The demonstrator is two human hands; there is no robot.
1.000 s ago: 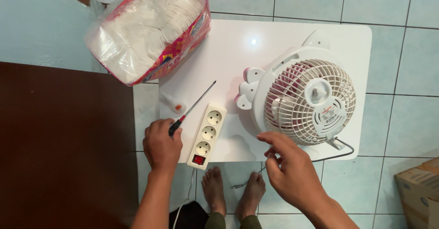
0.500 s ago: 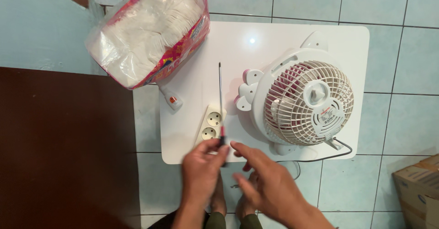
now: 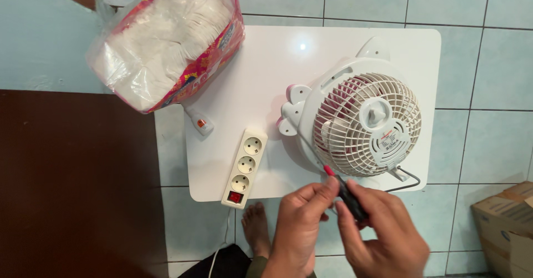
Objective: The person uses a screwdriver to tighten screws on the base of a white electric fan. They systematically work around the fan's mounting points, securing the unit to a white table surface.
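A screwdriver (image 3: pixel 348 196) with a black handle and a red collar sits between both my hands at the white table's (image 3: pixel 250 72) near edge. My right hand (image 3: pixel 383 236) wraps the handle. My left hand (image 3: pixel 300 222) pinches it just behind the collar. The thin shaft points up and left, reaching the lower left rim of a white fan (image 3: pixel 363 120) that lies grille-up on the table.
A white three-socket power strip (image 3: pixel 244 167) with a red switch lies left of the fan. A plastic bag of white pads (image 3: pixel 161 39) covers the table's far left corner, a small white-and-orange object (image 3: pixel 200 122) below it. Cardboard box (image 3: pixel 505 222) at right, brown surface (image 3: pixel 78 183) at left.
My left hand carried the screwdriver from left of the power strip to the right. My right hand has closed on its handle, and the tip has swung to the fan's rim.
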